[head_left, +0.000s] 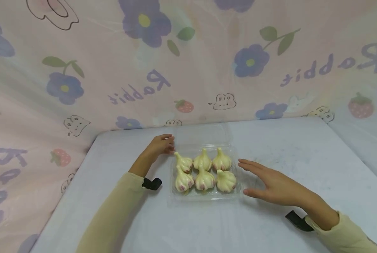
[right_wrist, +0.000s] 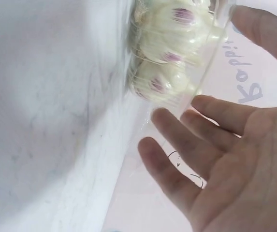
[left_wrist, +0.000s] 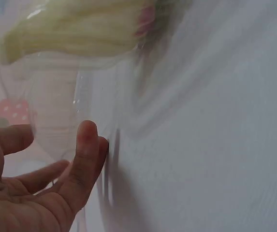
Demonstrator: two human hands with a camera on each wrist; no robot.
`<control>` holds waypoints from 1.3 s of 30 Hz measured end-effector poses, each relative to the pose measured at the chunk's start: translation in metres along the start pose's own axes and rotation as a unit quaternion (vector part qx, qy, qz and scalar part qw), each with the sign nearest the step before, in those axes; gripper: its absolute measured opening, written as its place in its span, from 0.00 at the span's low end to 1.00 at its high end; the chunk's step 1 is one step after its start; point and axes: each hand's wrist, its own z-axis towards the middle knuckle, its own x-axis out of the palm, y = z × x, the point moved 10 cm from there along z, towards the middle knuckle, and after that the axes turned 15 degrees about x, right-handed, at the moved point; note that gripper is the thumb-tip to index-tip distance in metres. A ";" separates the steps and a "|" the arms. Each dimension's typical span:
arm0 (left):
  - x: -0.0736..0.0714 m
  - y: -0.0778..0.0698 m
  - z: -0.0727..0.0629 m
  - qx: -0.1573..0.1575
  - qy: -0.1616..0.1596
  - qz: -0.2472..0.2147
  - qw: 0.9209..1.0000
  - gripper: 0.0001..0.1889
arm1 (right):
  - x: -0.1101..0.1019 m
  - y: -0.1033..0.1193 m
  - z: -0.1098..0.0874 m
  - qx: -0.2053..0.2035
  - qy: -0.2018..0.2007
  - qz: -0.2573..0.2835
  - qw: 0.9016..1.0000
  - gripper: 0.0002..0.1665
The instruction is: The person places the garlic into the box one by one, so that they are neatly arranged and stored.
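A clear plastic clamshell box (head_left: 204,198) lies on the table with its lid (head_left: 201,136) folded open toward the back. Inside sit several whitish garlic bulbs (head_left: 205,180) with purple streaks, in two rows. At the box's left rear corner is my left hand (head_left: 160,144), fingers slightly bent. In the left wrist view its fingertips (left_wrist: 86,137) are by the clear plastic; whether they touch it I cannot tell. My right hand (head_left: 275,184) stands beside the box's right side, thumb and fingers spread. The right wrist view shows its fingers (right_wrist: 177,133) near the wall, holding nothing.
A white-covered table (head_left: 207,228) carries the box. Behind it and at the left hangs a pink cloth (head_left: 201,70) printed with flowers, strawberries and lettering. Each wrist wears a black strap piece (head_left: 299,221).
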 end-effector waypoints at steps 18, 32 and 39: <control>0.022 0.001 -0.009 0.006 0.010 -0.092 0.996 0.26 | 0.003 0.010 -0.011 0.001 0.021 -0.047 0.999 0.69; 0.023 -0.007 -0.007 0.037 -0.006 -0.127 0.991 0.26 | 0.002 0.010 -0.011 -0.008 0.008 -0.086 0.996 0.68; 0.020 -0.016 -0.006 0.074 -0.022 -0.116 0.990 0.25 | -0.002 0.009 -0.009 -0.006 -0.003 -0.084 0.996 0.67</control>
